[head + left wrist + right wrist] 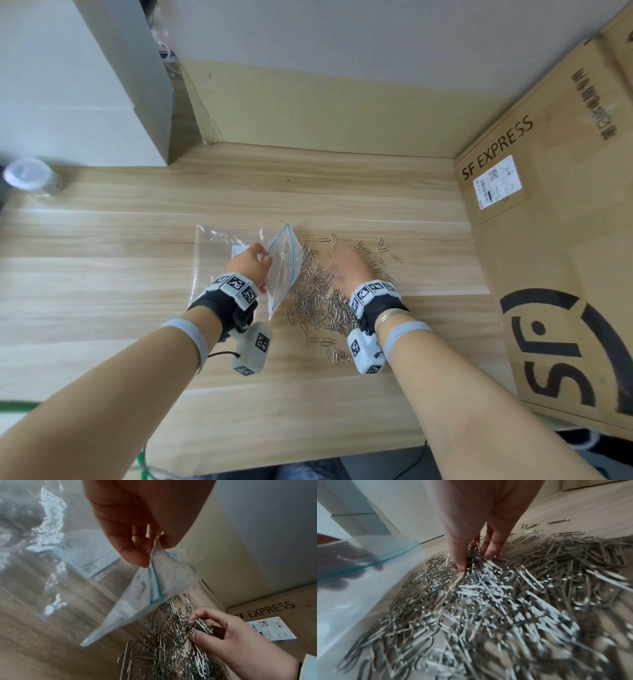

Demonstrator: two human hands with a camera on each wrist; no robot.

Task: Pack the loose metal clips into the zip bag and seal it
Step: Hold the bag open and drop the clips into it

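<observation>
A pile of silver metal clips point(318, 294) point(488, 601) point(163, 649) is spread on the wooden table. A clear zip bag point(282, 267) point(137, 601) with a blue seal line stands tilted just left of the pile, its mouth open. My left hand point(251, 263) point(145, 545) pinches the bag's top edge and holds it up. My right hand point(346, 270) point(474, 553) reaches down into the pile, and its thumb and fingers pinch a small bunch of clips point(200, 626). The bag looks empty except for a few reflections.
A second flat clear bag with a white label point(219, 253) point(85, 555) lies under and left of the zip bag. A large SF EXPRESS cardboard box point(555, 240) stands on the right. A small clear jar point(30, 174) sits at the far left. Cardboard panels line the back.
</observation>
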